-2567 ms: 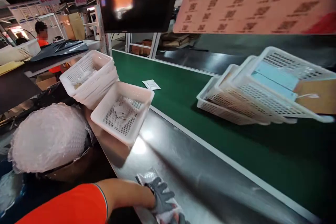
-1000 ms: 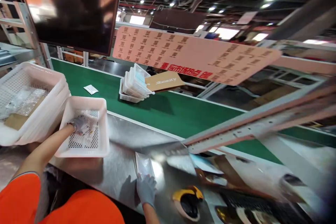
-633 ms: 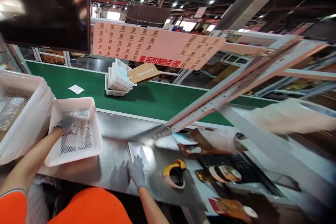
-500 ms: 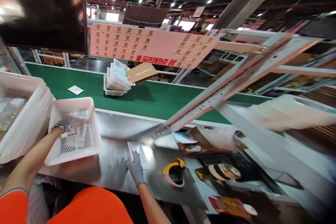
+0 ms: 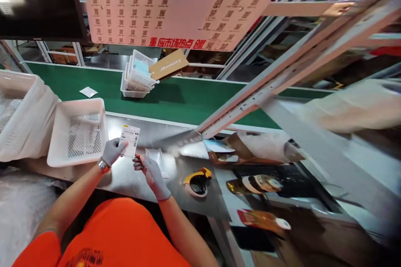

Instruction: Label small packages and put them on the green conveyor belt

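My left hand [image 5: 112, 152], in a grey glove with a watch at the wrist, pinches a white shipping label [image 5: 130, 137] with printed text and barcodes. The label is held up over the metal table. My right hand [image 5: 154, 176], gloved with bare fingertips, is closed at the label's lower right corner. Just behind the right hand, a clear plastic packet [image 5: 161, 166] lies flat on the table. Left of the left hand stands a white plastic basket [image 5: 53, 142] with a perforated bottom.
Stacked white baskets [image 5: 37, 121] stand at the far left. A yellow tape dispenser [image 5: 197, 181] lies right of my right hand. Behind the table runs a green conveyor belt [image 5: 200, 98] bearing small baskets [image 5: 134, 77], a brown box [image 5: 169, 64] and a white packet [image 5: 88, 91]. A slanted metal post [image 5: 238, 110] rises at right.
My left hand has come out of the basket and moved right, now with the label. My right hand has left the plastic packet and moved to the label. The view has tilted down.
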`<state>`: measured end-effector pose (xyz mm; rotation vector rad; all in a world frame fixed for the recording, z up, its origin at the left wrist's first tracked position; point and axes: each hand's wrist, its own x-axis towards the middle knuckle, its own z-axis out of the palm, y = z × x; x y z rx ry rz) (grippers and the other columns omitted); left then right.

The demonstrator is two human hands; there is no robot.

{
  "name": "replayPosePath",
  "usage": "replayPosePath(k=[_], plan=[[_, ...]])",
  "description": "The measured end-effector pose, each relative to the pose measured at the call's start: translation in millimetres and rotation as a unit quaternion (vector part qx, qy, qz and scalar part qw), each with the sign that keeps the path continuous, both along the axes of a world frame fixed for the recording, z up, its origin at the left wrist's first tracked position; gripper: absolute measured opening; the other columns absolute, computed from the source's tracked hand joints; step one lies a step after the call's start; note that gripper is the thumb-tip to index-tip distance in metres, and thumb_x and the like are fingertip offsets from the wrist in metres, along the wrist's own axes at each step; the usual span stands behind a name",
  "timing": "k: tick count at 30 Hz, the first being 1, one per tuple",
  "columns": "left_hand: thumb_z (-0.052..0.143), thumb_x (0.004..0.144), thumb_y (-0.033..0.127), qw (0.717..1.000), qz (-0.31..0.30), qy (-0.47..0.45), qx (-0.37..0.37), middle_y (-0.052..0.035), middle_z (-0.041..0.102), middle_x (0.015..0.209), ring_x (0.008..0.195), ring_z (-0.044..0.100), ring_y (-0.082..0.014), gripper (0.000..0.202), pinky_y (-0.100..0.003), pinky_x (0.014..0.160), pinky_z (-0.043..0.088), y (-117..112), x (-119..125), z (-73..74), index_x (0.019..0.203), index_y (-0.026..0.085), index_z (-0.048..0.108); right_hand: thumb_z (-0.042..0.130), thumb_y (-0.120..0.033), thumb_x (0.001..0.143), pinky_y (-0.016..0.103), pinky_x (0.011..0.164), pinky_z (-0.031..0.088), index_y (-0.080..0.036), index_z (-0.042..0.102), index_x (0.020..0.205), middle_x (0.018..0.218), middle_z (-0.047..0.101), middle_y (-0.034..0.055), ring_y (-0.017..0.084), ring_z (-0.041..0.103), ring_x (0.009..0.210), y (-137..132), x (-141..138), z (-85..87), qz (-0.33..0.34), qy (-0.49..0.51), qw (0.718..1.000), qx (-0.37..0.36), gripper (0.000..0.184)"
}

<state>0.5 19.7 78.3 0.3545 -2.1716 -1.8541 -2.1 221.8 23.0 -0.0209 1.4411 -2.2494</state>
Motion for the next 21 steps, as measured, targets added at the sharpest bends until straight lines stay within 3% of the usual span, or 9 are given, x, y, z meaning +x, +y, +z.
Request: replayPosePath(k=[3,7,15,21], plan=[[0.087,0.066,0.069,0.997,0.000,-0.020,0.070,0.0000,0.062,0.062,0.056,0.053,-0.0133,0.053,-0.025,0.047,0.045,55.2,2.6,-12.0,0.067,0.019,0.069,0.097,-0.074,0.063,0.030,0.061,0.044,-0.019,0.081,0.092,0.082,0.075,0.0036,0.013,0.058,0.064,31.2,9.0,-3.2,-0.012,-0.039,0.999,-0.011,0.065],[0.088,0.068,0.067,0.995,0.005,-0.024,0.101,0.0015,0.060,0.059,0.053,0.053,-0.0124,0.052,-0.024,0.043,0.046,95.4,2.1,-25.5,0.068,0.019,0.069,0.099,-0.070,0.063,0.028,0.058,0.042,-0.019,0.078,0.084,0.080,0.074,0.0019,0.011,0.055,0.062,72.3,18.3,-7.6,-0.019,-0.047,0.999,-0.009,0.059],[0.090,0.066,0.065,0.994,0.015,-0.039,0.104,0.0019,0.060,0.061,0.053,0.054,-0.0119,0.050,-0.024,0.041,0.048,145.7,2.2,-38.7,0.071,0.018,0.071,0.099,-0.064,0.062,0.028,0.060,0.046,-0.020,0.080,0.088,0.076,0.073,0.0003,0.013,0.057,0.063,120.4,22.1,-7.5,-0.044,-0.027,0.999,0.017,0.054],[0.090,0.065,0.064,0.992,0.029,-0.039,0.119,0.0020,0.061,0.060,0.053,0.052,-0.0111,0.050,-0.023,0.041,0.047,168.2,5.4,-41.7,0.071,0.018,0.072,0.098,-0.072,0.060,0.028,0.059,0.045,-0.019,0.078,0.079,0.075,0.073,0.0018,0.012,0.057,0.062,141.7,19.4,-5.4,-0.035,-0.022,0.999,0.024,0.059]])
